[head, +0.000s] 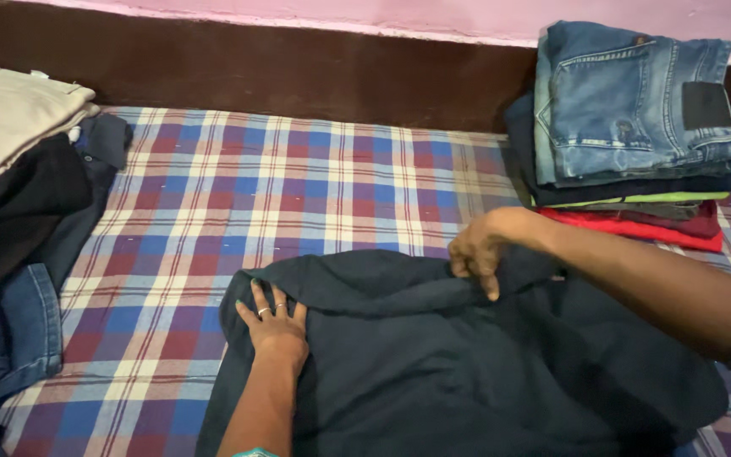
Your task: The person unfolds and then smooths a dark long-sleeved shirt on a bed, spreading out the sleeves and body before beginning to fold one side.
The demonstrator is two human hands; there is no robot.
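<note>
1. Surface: checked bedsheet in red, blue and cream, dark headboard and pink wall behind. That's your work area.
2. The dark navy garment lies spread at the near edge, right under both your arms, its bulk running left to right across the sheet.
3. Your left hand is flat, fingers spread, palm pressing the garment's left end. It grips nothing, only pins the cloth.
4. Your right hand is pinched closed on a fold at the garment's far edge, thumb and fingers bunching the cloth.
5. Key relation: the folded ridge runs between your two hands, left hand nearer you, right hand farther and to the right.
6. Folded stack topped with jeans sits far right; loose clothes pile far left. Both well apart from your hands.
</note>
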